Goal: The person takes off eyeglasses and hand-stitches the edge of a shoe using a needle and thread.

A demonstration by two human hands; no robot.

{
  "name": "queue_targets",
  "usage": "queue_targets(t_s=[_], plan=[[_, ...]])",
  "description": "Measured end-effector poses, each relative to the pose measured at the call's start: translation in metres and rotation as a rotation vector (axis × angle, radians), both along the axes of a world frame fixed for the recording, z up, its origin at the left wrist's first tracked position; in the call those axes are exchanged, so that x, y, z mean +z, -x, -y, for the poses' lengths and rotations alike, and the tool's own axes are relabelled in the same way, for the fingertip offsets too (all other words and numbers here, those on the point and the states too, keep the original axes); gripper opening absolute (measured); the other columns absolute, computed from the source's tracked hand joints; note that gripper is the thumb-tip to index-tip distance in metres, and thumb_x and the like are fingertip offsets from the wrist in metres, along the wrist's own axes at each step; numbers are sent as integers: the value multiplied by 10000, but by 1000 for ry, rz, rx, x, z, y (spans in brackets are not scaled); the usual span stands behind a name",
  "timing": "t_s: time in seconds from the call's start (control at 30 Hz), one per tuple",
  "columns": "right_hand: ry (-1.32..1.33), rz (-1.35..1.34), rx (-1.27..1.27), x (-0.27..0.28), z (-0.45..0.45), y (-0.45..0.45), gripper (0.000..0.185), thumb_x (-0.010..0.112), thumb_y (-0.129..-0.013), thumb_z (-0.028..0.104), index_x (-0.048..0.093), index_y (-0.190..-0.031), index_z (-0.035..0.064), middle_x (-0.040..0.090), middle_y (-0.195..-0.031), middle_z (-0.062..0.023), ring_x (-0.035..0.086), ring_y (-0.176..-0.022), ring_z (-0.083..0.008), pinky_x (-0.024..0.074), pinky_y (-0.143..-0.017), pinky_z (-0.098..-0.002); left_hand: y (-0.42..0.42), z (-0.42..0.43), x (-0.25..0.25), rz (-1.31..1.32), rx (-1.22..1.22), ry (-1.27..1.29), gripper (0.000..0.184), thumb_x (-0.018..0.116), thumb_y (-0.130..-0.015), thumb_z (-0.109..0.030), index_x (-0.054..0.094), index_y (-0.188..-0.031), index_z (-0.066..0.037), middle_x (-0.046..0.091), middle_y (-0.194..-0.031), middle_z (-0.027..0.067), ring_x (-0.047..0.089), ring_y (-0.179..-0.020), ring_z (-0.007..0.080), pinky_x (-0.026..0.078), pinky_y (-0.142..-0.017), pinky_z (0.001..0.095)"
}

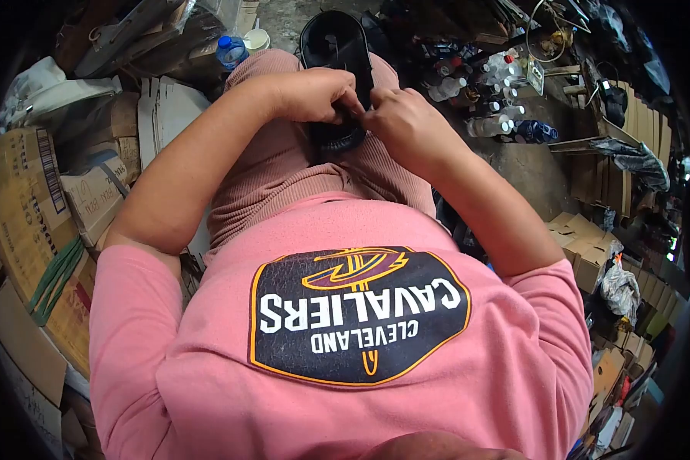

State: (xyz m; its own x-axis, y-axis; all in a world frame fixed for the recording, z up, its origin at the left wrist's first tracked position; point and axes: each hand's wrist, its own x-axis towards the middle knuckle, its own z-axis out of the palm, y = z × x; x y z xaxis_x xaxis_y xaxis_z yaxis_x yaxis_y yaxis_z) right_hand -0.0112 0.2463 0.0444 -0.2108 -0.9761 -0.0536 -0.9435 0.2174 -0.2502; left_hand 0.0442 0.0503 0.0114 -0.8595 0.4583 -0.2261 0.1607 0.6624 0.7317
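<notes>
A black shoe, perhaps a sandal, rests between my thighs on the pink ribbed trousers, its long end pointing away from me. Over its middle, my left hand is closed with curled fingers, the fingertips close to the shoe's near part. My right hand meets it from the other side, also closed, with thumb and forefinger pinched. The fingertips of both hands come together just above the shoe. Whatever they pinch is too small or hidden to make out. The shoe's near end shows below the hands.
A blue-capped bottle and a white cup stand beyond my left knee. Several plastic bottles lie on the floor to the right. Cardboard boxes are stacked at left, with more cardboard at right.
</notes>
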Motion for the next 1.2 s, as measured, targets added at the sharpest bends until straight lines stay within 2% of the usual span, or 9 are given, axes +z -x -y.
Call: queue_targets(t_s=[0.43,0.57,0.63,0.83,0.9,0.97,1.1,1.17,1.2], plan=[[100,377,-152,-41,0,19,156,687,-746,90,684,-902,80,634,-823,-115,625,-767,-259,486,-664,-337,-1,-3,-32,-364,274,-139,286,774,-646,-74,639,-898,-64,525,-993,56,571,-883,226,468,-774,319],[193,743,-272,-35,-23,29,139,671,-838,184,661,-897,59,597,-782,-12,548,-715,-121,455,-702,-264,-43,-19,-4,-481,497,55,307,739,-707,-114,559,-948,-55,518,-1004,108,578,-895,298,472,-771,371],[124,1301,-523,-29,-50,38,162,612,-891,228,657,-937,78,574,-781,16,514,-689,-93,449,-700,-275,-60,-24,-5,-415,489,39,266,717,-725,-111,561,-933,-55,538,-963,115,586,-858,327,474,-756,380],[905,1974,-29,7,-148,90,331,492,-963,313,560,-1247,158,383,-652,74,394,-620,-62,351,-838,-351,-63,-2,0,-294,285,87,169,584,-760,-28,580,-927,-54,626,-898,139,612,-843,345,496,-741,417],[815,1757,-156,10,-163,94,318,498,-962,302,583,-1241,174,402,-648,63,383,-628,-38,358,-794,-286,-67,14,9,-382,325,169,215,537,-755,-4,595,-957,-54,642,-908,145,608,-867,354,494,-731,419],[152,1054,-667,-2,-172,91,328,534,-942,334,628,-1200,155,539,-722,41,463,-704,-43,397,-760,-265,-63,26,8,-691,583,196,196,576,-790,-12,584,-985,-29,636,-915,149,617,-886,331,489,-764,381],[-81,617,-814,-73,-153,60,397,589,-894,399,682,-1033,39,677,-827,-119,596,-762,-144,459,-759,-309,-52,31,4,-555,900,-66,149,524,-909,-127,598,-998,-33,646,-971,133,628,-929,291,480,-797,381],[-147,547,-827,-75,-140,47,389,569,-904,396,686,-965,30,657,-769,-138,603,-715,-189,455,-755,-327,-45,23,-3,-28,765,-1422,294,426,-990,-272,611,-996,-43,649,-1013,114,613,-971,254,455,-845,379],[-205,477,-842,-74,-136,42,398,549,-914,393,689,-898,21,637,-711,-157,609,-668,-234,452,-750,-346,-44,-3,21,45,940,-1515,343,408,-992,-340,596,-901,-68,632,-858,42,600,-748,197,440,-763,331]])
